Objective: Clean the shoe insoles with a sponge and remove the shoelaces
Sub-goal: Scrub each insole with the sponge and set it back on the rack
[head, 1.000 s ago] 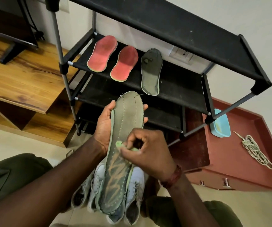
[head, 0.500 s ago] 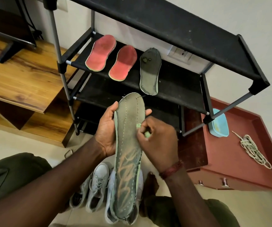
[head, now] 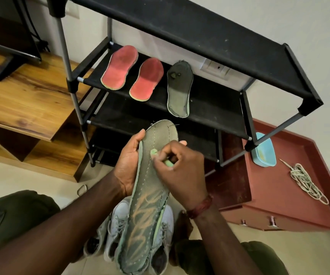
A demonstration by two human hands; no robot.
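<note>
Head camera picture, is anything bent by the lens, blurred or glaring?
Head view: the wide lens splays the poles of the shoe rack; light is soft, without glare; the right hand pinching the sponge on the grey insole looks only slightly soft.

even, soft indoor light; sharp centre, wide-angle bend at edges, no glare.

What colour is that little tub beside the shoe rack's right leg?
The tub is light blue; the head view, the only one, shows it clearly.
</note>
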